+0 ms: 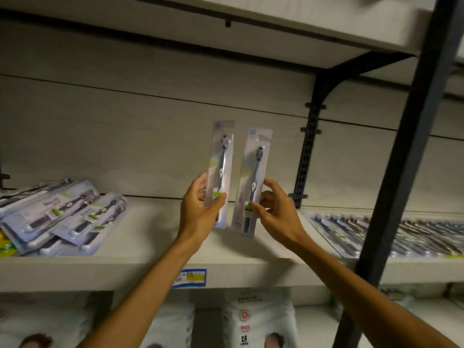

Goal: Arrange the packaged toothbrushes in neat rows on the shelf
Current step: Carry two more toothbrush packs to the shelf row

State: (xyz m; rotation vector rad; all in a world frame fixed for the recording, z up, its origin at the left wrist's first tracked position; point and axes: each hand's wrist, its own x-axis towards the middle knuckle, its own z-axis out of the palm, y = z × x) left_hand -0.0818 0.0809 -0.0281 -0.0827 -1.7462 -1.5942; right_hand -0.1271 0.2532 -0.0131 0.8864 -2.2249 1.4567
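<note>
Your left hand point(200, 209) grips one toothbrush pack point(221, 169) and your right hand point(273, 209) pinches another pack point(253, 182), both upright over the shelf point(155, 237). Set them down side by side, edges even, away from the messy pile point(60, 214) at nine o'clock.

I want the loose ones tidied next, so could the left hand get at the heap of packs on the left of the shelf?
Probably not yet: the left hand already grips a toothbrush pack, though the shelf toward the heap lies open.

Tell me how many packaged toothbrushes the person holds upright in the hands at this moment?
2. The left hand grips one clear plastic toothbrush pack; the right hand pinches the other clear plastic pack beside it. No further pack shows behind them.
</note>
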